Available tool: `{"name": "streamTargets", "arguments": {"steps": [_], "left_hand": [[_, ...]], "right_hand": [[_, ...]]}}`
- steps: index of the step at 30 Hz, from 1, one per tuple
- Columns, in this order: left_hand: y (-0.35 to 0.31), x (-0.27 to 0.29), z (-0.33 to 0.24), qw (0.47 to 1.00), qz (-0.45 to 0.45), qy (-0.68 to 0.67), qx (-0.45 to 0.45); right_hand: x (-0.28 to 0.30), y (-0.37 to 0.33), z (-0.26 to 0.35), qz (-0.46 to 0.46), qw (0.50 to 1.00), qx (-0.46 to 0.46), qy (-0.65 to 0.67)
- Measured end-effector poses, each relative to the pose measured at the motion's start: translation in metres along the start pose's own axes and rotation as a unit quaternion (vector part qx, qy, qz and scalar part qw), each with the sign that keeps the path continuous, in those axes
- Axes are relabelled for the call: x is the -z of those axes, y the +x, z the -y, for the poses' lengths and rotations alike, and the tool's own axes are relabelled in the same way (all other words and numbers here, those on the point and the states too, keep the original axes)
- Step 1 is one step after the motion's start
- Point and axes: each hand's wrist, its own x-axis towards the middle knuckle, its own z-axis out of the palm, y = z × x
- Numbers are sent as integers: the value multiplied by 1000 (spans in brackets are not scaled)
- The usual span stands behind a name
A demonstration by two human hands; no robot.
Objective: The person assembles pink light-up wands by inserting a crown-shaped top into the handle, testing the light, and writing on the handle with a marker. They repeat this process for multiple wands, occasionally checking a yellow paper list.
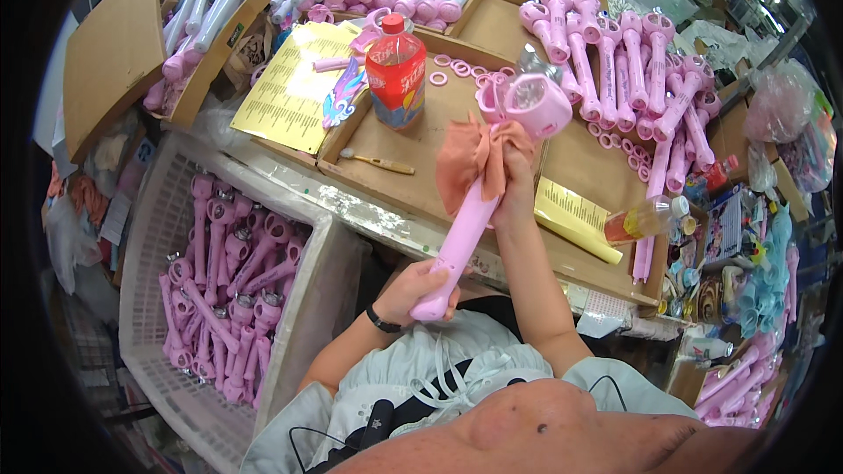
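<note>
A long pink plastic toy wand (467,235), with a round ring-shaped head at its far end, slants up and away over the table's near edge. My left hand (411,291) is closed around its lower end. Higher up, just below the head, my right hand (516,177) grips the shaft through an orange cloth (467,162). The cloth hangs in folds on the left of the shaft and hides part of it. Something clear and shiny shows inside the ring.
A crate (329,250) of similar pink wands stands at the left. On the cardboard tray (386,142) are a red-capped bottle (397,79), a wooden-handled brush (378,161) and pink rings. More wands (606,66) lie at the far right, near a bottle of yellowish liquid (645,219).
</note>
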Motion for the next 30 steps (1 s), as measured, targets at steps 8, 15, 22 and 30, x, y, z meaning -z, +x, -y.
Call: {"name": "streamTargets", "arguments": {"steps": [8, 15, 22, 30], "left_hand": [[16, 7, 9, 983, 13, -177, -44], [-4, 13, -41, 926, -259, 134, -240], [1, 15, -95, 850, -213, -8, -481], [-19, 49, -87, 805, -190, -205, -523]], "right_hand": [[-6, -84, -36, 42, 982, -85, -163], [-4, -86, -11, 41, 905, -65, -418], [-31, -115, -22, 200, 709, -127, -665], [-4, -122, -33, 198, 873, -421, -150]]}}
